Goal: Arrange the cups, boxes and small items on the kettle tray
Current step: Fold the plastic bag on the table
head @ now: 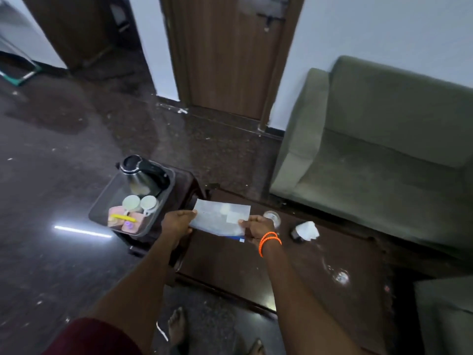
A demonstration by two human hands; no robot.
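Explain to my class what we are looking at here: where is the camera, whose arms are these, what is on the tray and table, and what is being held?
There is no machine here. A person wears one wide-angle camera on the head, so the picture looks forward and down over their own arms; bare feet show at the bottom.

The left hand and the right hand each pinch one end of a pale flat packet, holding it above a dark wooden table. The right wrist wears orange bands.

To the left sits a dark tray holding a steel kettle, two white cups, pink boxes and a small yellow item, too blurred to name.

On the table, beyond the right hand, stand a clear glass and a small dark thing with white paper on it. A green sofa stands behind.
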